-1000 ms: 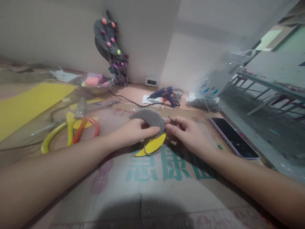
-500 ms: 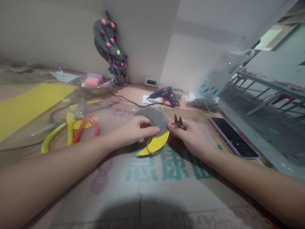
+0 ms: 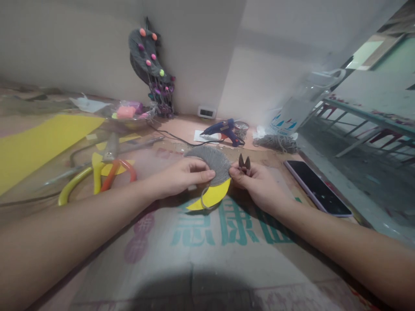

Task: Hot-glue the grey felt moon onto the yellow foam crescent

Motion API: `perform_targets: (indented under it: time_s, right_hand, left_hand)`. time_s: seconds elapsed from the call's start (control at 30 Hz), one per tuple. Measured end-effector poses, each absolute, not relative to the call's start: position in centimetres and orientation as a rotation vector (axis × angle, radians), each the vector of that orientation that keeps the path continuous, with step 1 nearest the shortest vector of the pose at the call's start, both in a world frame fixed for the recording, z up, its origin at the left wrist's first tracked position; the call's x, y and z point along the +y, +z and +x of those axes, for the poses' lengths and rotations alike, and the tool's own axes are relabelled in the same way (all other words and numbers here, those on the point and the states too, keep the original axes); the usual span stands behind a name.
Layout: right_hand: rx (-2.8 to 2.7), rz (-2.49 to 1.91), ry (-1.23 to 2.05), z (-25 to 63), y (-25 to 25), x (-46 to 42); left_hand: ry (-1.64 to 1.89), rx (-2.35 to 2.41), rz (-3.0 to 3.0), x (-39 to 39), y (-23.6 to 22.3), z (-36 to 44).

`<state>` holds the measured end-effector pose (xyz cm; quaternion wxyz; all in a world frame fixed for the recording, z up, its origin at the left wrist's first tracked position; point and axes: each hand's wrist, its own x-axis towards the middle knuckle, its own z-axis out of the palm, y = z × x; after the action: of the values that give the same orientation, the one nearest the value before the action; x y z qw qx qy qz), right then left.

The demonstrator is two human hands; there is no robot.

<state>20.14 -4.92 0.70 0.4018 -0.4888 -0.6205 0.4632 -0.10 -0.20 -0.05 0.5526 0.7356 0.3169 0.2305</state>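
Nearest of all, the printed cardboard (image 3: 106,268) spreads under both forearms, and right above it, dead centre, here's the crescent (image 3: 216,163)! Grey yarn wraps its upper body, bare yellow shows on the lower tip, and a loose loop of yarn (image 3: 203,199) curves across that yellow. Coming in from nine o'clock, the left hand (image 3: 183,177) has it firmly, thumb on top, fingers curled behind. At three o'clock the right hand (image 3: 256,181) brings thumb and forefinger narrowly together at the crescent's edge; whether they pinch the edge or a strand, I cannot tell. And look, dark-bladed snips (image 3: 244,163) in that same hand, points up, blades parted!

Further right at three o'clock lies the phone (image 3: 317,188); across at nine, the yellow and orange handles (image 3: 97,178) of tools, with a yellow sheet (image 3: 48,144) beyond them. Out at two, a heap of grey yarn (image 3: 277,142); just past twelve, the blue glue gun (image 3: 223,128). Ten o'clock gives us a clear bag (image 3: 126,113) of colourful lumps, twelve a small white display (image 3: 206,112). At eleven, against the wall, a larger grey crescent (image 3: 145,54) wears bright beads!
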Motion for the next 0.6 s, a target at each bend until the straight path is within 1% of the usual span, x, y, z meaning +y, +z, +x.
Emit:
perform_targets:
  time_s: [0.3, 0.6]
  right_hand:
    - [-1.618, -1.267, 1.056, 20.1, 0.89, -4.74]
    - [-1.567, -1.28, 1.103, 20.11, 0.69, -4.96]
  left_hand:
    - [0.598, 0.738, 1.768, -0.07, -0.59, -0.02]
    - [0.586, 0.862, 1.771, -0.2, -0.26, 0.06]
